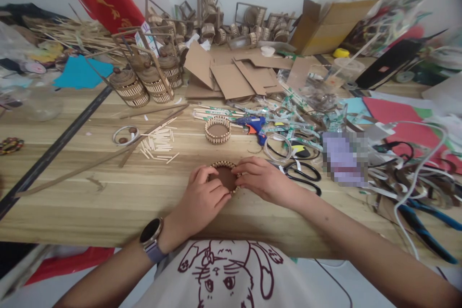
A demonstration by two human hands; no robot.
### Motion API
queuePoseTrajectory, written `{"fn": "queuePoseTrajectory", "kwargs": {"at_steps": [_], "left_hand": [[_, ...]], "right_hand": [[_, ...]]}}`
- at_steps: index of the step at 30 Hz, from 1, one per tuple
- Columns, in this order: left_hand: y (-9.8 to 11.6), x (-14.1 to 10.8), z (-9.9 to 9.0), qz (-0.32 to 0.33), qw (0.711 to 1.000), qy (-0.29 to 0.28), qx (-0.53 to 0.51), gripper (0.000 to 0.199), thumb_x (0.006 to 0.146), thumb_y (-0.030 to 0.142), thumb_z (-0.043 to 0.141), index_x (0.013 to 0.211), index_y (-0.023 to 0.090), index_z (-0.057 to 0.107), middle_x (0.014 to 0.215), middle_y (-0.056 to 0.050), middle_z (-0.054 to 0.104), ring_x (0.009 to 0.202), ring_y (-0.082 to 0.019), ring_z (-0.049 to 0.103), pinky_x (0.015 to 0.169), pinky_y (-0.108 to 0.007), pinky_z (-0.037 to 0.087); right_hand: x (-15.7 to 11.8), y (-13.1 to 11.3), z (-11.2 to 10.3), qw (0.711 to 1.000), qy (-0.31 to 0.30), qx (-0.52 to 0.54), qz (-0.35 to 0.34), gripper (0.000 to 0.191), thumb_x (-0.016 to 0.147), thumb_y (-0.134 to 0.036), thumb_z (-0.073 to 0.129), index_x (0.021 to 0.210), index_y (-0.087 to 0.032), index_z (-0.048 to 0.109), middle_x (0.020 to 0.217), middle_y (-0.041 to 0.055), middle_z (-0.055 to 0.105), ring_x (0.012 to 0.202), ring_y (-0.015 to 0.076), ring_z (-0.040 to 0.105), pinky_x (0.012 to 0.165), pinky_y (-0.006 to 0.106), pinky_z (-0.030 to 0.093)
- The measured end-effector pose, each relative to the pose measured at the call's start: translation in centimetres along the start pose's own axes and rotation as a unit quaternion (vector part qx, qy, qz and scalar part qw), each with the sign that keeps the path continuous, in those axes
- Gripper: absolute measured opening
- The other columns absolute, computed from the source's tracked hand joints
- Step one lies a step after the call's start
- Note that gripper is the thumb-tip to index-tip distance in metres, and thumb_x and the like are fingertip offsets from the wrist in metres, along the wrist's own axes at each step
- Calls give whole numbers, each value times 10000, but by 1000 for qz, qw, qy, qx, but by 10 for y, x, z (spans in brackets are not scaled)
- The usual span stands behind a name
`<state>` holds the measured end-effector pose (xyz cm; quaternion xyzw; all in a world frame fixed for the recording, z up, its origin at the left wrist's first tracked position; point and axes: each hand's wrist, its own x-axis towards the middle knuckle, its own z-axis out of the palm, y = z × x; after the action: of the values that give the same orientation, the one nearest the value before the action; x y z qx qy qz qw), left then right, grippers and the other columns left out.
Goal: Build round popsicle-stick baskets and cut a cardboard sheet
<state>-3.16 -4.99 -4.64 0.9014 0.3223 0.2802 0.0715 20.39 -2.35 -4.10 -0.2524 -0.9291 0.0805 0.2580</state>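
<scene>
Near the table's front edge lies a small round basket (pixel 226 176) with a brown cardboard base and a rim of short light sticks. My left hand (pixel 202 197) grips its left side, fingers curled over the rim. From the right, my right hand (pixel 265 180) has its fingers closed over the opposite rim. The fingers hide parts of both sides. Just beyond stands a second, taller round basket (pixel 218 131) of the same make. A blue glue gun (pixel 254 125) lies to its right. Loose short wooden sticks (pixel 160 143) are scattered to the left.
Black-handled scissors (pixel 301 173) lie beside my right hand, and blue-handled pliers (pixel 428 226) at the far right. Lidded stick-sided baskets (pixel 130 87) stand at the back left. Cardboard pieces (pixel 234 79) are piled behind. A long dark strip (pixel 54 149) crosses the left side.
</scene>
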Motion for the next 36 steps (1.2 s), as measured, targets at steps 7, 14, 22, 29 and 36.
{"fn": "queuePoseTrajectory", "kwargs": {"at_steps": [7,14,22,29,36], "left_hand": [[1,5,-10,-5,1000,23,-1,144,927,181,605,805,175,681,749,-14,680,1042,-277,501,947,-486,400],[-7,7,-6,-11,1000,-3,14,119,924,203,613,856,189,709,776,-31,673,1084,-297,475,955,-509,424],[-9,4,4,-15,1000,-15,2,151,934,203,582,821,188,680,839,-41,673,1119,-292,447,981,-522,417],[-7,6,3,0,1000,-13,25,154,924,193,578,796,185,664,822,-40,668,1118,-296,467,1015,-543,388],[-8,7,4,10,1000,-2,9,160,913,162,579,776,187,658,785,-26,668,1100,-271,480,1034,-502,395]], "right_hand": [[6,-12,-4,999,11,-13,31,182,997,-220,507,1019,-189,685,1015,69,743,1102,235,592,927,403,459],[7,-18,4,997,38,-41,52,164,991,-193,512,982,-194,676,999,48,746,1057,207,597,917,372,409],[5,-22,8,996,43,-41,60,147,978,-172,525,962,-178,671,974,47,743,1024,200,599,912,354,397],[6,-23,11,996,35,-33,69,166,984,-182,506,971,-185,671,980,57,737,1025,199,604,915,365,400],[6,-22,8,997,18,-40,65,190,998,-215,492,979,-194,679,989,61,735,1041,207,596,932,374,393]]}}
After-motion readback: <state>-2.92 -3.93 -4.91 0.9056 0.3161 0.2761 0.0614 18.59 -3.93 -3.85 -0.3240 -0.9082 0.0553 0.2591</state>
